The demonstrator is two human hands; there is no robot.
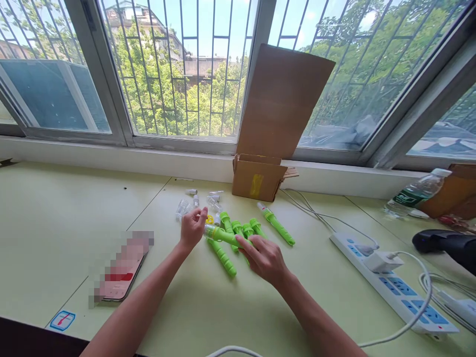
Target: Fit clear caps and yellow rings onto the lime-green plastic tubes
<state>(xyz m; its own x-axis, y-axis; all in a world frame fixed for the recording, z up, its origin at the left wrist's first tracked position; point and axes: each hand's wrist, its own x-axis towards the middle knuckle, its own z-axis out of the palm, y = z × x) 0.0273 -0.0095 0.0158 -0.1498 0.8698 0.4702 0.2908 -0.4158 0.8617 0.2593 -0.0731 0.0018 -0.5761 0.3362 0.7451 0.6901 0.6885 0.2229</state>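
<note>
- Head view: the right hand point(266, 258) has its fingers closed around a tube point(225, 236), forefinger extended along it, over the counter point(208, 317).
- The left hand point(191, 229) curls its fingers inward, thumb raised, beside the tube's clear end; whether they pinch it cannot be told.
- Spare tubes point(224, 259) and clear caps point(182, 207) lie near both hands.

A green tube point(223, 237) is held in the right hand point(268, 259), while the left hand point(192, 229) is curled close by its clear end point(208, 232). Other green tubes point(224, 260) and clear plastic pieces point(182, 207) are strewn nearby. A cardboard box point(257, 181) is set by the window point(186, 74), and a phone point(125, 272) is laid at the left.
</note>
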